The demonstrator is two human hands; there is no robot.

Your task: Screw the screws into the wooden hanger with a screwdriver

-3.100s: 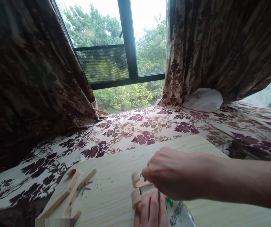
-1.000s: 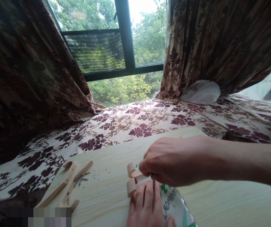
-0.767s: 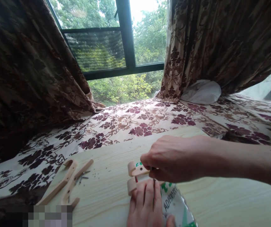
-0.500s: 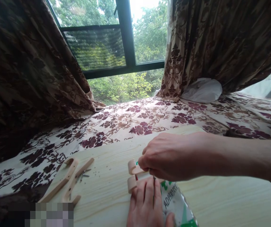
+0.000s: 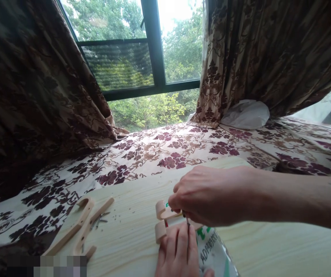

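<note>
My left hand [image 5: 178,252] lies with its fingers stretched over a pale wooden hook piece [image 5: 161,231], on a white and green printed packet [image 5: 211,250]. Just above it, my right hand [image 5: 203,196] is closed in a pinch. A thin dark metal item [image 5: 188,221], perhaps a screw, shows below its fingertips, between the two hands; what the fingers grip is mostly hidden. A second curled wooden end [image 5: 160,209] pokes out left of my right fingertips.
On the pale wooden board [image 5: 131,231], more curved wooden hooks [image 5: 79,223] lie at the left beside several screws [image 5: 100,220]. Patterned cloth [image 5: 171,157], a white plastic bag [image 5: 246,114], curtains and a window are behind.
The whole view has shifted slightly, so the scene sits a little lower. Both hands keep nearly the same place over the wooden pieces; my right wrist has turned slightly.
</note>
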